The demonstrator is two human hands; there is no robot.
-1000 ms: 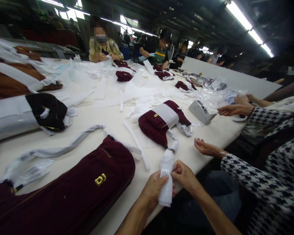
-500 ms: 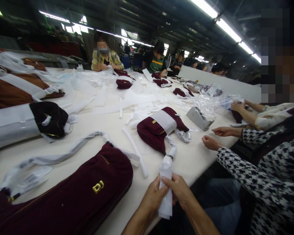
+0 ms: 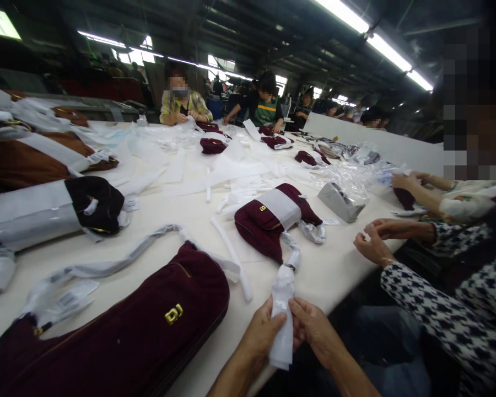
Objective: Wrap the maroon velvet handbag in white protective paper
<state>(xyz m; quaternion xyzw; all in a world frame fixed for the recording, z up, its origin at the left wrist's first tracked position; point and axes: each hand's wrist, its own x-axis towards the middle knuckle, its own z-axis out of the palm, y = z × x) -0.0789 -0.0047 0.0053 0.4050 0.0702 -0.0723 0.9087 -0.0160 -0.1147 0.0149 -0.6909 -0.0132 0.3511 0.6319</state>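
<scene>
Wrapped strap point(image 3: 281, 333) of the maroon bag point(image 3: 257, 223), held between my left hand point(image 3: 259, 333) and right hand point(image 3: 314, 325) at the near edge of the bench point(image 3: 334, 253), probably light, soft and slippery, best grasped around its padded middle.

Lower left, the large burgundy bag point(image 3: 149, 320) is matt cloth, its letter badge point(image 3: 174, 314) glossy, like gold-toned metal. The smaller burgundy bag point(image 3: 254, 223) at the centre is the same dull cloth, under a smooth whitish band point(image 3: 278, 207). At bottom centre, the white wrap point(image 3: 281, 347) looks thin, papery and creased. Right of centre, crumpled clear plastic point(image 3: 351, 177) glints behind a smooth grey tape dispenser point(image 3: 334, 199). The bench point(image 3: 161, 212) looks matt.
</scene>
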